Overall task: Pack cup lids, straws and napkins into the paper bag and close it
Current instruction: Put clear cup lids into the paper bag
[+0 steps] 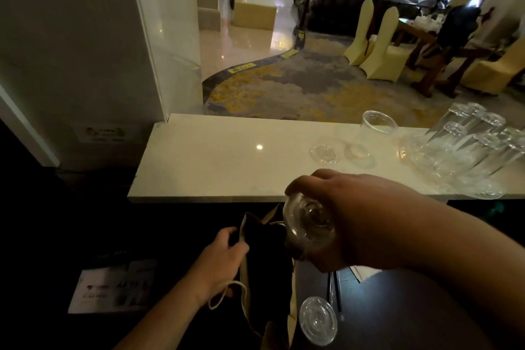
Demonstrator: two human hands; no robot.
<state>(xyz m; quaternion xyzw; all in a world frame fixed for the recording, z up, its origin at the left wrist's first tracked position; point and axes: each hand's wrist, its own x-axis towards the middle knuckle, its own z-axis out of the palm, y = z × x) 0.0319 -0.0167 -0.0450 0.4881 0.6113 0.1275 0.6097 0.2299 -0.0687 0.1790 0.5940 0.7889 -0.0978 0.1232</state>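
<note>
A brown paper bag (267, 261) stands open on the dark lower counter, its inside black. My left hand (221, 261) grips the bag's left rim, with a white cord handle looping under my wrist. My right hand (349, 216) holds a clear plastic cup lid (308, 224), tilted, right over the bag's mouth. Another clear lid (318, 321) lies flat on the dark counter beside the bag's right side. Thin dark straws (336, 293) lie next to it. A bit of white paper, perhaps napkins (366, 271), shows under my right wrist.
A white marble ledge (216, 156) runs behind the bag, carrying a clear lid (324, 153), an upright clear cup (366, 136) and several upturned glasses (466, 148) at the right. A printed card (113, 287) lies at the left. Beyond are carpet and covered chairs.
</note>
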